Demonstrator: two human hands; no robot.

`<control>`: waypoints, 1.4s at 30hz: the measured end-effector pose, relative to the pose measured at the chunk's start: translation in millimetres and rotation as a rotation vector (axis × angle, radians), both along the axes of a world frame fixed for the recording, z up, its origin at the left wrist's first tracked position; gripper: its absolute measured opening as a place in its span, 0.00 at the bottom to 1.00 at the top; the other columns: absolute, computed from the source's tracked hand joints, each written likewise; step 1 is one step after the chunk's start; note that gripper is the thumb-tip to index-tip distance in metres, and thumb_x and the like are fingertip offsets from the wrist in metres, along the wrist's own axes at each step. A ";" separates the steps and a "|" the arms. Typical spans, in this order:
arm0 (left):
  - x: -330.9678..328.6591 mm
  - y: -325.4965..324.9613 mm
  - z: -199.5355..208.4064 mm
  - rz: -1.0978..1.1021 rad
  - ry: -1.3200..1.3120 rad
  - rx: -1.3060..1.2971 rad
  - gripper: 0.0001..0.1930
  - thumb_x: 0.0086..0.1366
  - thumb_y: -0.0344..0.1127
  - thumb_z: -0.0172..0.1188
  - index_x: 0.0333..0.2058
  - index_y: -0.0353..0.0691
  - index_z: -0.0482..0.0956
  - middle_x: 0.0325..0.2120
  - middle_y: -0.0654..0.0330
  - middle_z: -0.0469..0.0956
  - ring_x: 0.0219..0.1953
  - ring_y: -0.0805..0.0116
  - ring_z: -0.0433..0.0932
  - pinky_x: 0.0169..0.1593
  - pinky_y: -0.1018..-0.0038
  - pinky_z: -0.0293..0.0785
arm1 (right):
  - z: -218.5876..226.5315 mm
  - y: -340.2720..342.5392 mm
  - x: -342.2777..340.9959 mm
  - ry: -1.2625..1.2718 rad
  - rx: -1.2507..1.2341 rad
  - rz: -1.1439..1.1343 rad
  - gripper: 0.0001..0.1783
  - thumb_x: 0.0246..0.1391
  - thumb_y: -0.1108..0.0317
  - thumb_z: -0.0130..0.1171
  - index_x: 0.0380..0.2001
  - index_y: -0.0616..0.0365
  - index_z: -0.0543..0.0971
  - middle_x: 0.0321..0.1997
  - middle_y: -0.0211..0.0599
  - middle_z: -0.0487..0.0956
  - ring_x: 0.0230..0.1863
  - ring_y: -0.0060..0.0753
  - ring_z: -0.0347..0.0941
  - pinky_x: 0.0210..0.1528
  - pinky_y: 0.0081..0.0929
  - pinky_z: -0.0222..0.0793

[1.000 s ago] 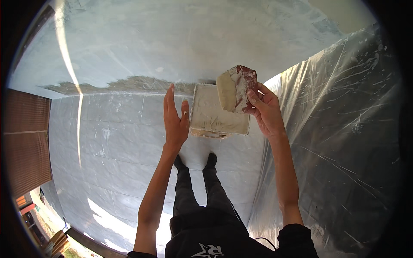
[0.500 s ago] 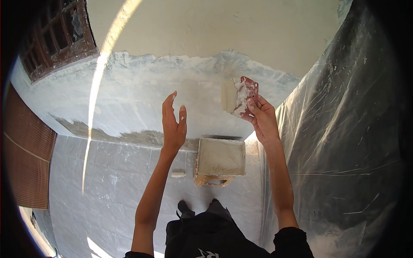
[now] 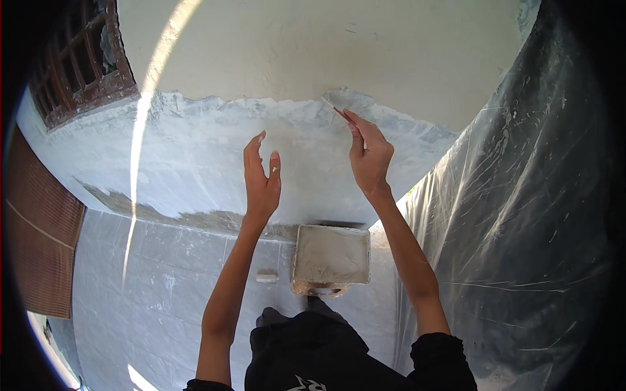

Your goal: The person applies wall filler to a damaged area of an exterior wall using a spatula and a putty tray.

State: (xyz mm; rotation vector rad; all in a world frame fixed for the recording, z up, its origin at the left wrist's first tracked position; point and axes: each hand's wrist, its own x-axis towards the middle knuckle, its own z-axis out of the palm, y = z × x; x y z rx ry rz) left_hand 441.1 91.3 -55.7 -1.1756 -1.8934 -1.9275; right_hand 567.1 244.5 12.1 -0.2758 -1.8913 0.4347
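In my right hand point(image 3: 372, 156) is a red putty scraper point(image 3: 343, 115), turned almost edge-on so that only a thin strip shows. Its tip is at the ragged upper border of the pale smeared coat on the wall point(image 3: 195, 143); whether it touches I cannot tell. My left hand point(image 3: 262, 186) is raised before the wall with thumb and fingers apart, holding nothing, and white specks mark its fingertips. Below the hands a rectangular tray point(image 3: 331, 255) of grey-beige paste rests on a low stool point(image 3: 319, 289).
A small whitish block point(image 3: 267, 277) lies on the grey tiled floor point(image 3: 169, 274). Clear plastic sheeting point(image 3: 515, 228) hangs along the right. Upper left has a brown window frame point(image 3: 91, 78), with a brown ribbed panel point(image 3: 42, 241) below. A sunlit stripe crosses the wall.
My right hand has moved up and left, turning the scraper from face-on to edge-on, closer to the coat's upper border. The left hand stays nearly in place. The tray appears slightly lower in view.
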 end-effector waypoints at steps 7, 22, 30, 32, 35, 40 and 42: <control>-13.8 5.8 -25.0 0.061 -0.066 -0.025 0.23 0.71 0.40 0.47 0.61 0.38 0.61 0.60 0.51 0.63 0.60 0.53 0.63 0.57 0.57 0.63 | -33.3 39.0 -32.2 0.014 0.524 -0.095 0.24 0.46 0.84 0.54 0.48 0.55 0.81 0.50 0.39 0.80 0.55 0.43 0.74 0.59 0.41 0.69; -55.8 18.9 -40.0 -0.046 -0.021 -0.099 0.22 0.72 0.40 0.46 0.60 0.37 0.61 0.58 0.51 0.64 0.57 0.55 0.66 0.55 0.60 0.65 | -72.5 67.4 -78.2 0.063 0.675 -0.258 0.16 0.53 0.70 0.58 0.45 0.44 0.83 0.55 0.29 0.78 0.61 0.34 0.70 0.60 0.39 0.68; -62.4 21.9 -48.8 -0.058 -0.039 -0.121 0.22 0.72 0.41 0.46 0.60 0.37 0.62 0.58 0.52 0.64 0.57 0.56 0.66 0.55 0.61 0.65 | -89.1 84.8 -87.4 0.040 0.671 -0.286 0.16 0.54 0.69 0.58 0.46 0.42 0.83 0.56 0.24 0.78 0.62 0.28 0.68 0.60 0.35 0.67; -63.5 22.7 -51.6 -0.059 -0.043 -0.119 0.22 0.72 0.42 0.46 0.59 0.37 0.62 0.58 0.52 0.64 0.56 0.56 0.67 0.54 0.62 0.65 | -91.5 85.6 -88.6 -0.007 0.633 -0.280 0.17 0.54 0.69 0.58 0.47 0.41 0.82 0.57 0.23 0.77 0.63 0.26 0.68 0.61 0.35 0.66; -61.3 23.7 -53.6 -0.053 -0.049 -0.124 0.21 0.72 0.42 0.46 0.59 0.37 0.63 0.58 0.52 0.64 0.56 0.56 0.67 0.54 0.62 0.66 | -96.8 86.6 -88.1 -0.017 0.601 -0.258 0.18 0.54 0.70 0.57 0.48 0.41 0.82 0.57 0.23 0.77 0.63 0.25 0.68 0.63 0.35 0.65; -61.7 21.5 -58.9 -0.061 -0.047 -0.120 0.20 0.72 0.40 0.46 0.58 0.38 0.63 0.58 0.53 0.64 0.55 0.57 0.68 0.53 0.63 0.67 | -102.6 86.0 -86.6 -0.037 0.600 -0.282 0.19 0.54 0.71 0.57 0.49 0.41 0.82 0.57 0.24 0.76 0.63 0.26 0.68 0.64 0.35 0.64; -62.4 19.6 -61.9 -0.058 -0.050 -0.121 0.20 0.72 0.40 0.46 0.58 0.38 0.63 0.58 0.53 0.64 0.55 0.57 0.68 0.52 0.63 0.67 | -104.4 83.4 -86.2 -0.043 0.590 -0.286 0.19 0.54 0.71 0.57 0.49 0.41 0.82 0.57 0.25 0.77 0.63 0.25 0.68 0.64 0.35 0.64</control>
